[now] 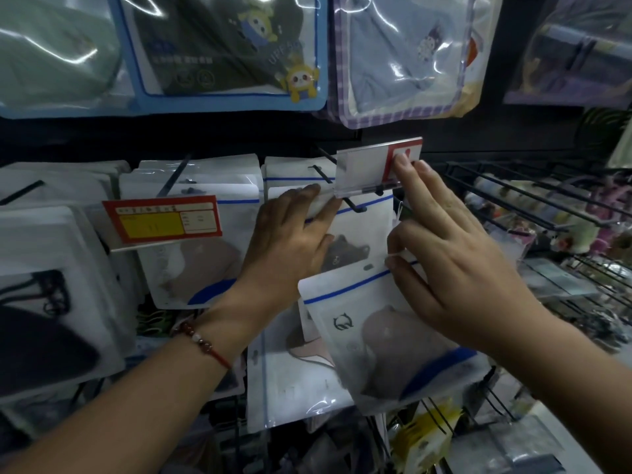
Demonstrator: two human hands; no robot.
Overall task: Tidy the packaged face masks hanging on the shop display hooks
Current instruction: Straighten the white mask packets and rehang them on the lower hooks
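Mid-step: hanging a loose mask packet (pixel 386 333) back on its display hook (pixel 345 203). Right hand (pixel 458 268) pinching the packet's top right corner between thumb and a curled finger, other fingers straight and reaching up to the clear price-tag holder (pixel 376 167) at the hook's end. Left hand (pixel 290 241) flat, fingers extended, pressing on the hung packets (pixel 362 230) just under the hook. Held packet tilted, below and in front of the hook, its hang slot (pixel 368 267) not yet on the wire.

To do it well: tip the tag holder up out of the way, level the packet, line the slot with the hook tip, slide straight back, keep the hung stack steady.

Held pouch: clear front, blue seal line, a brownish mask inside. Pouch behind: a dark mask, possibly printed, too blurred to say. Left hook's front pouch (pixel 191 258): a pale pinkish mask.
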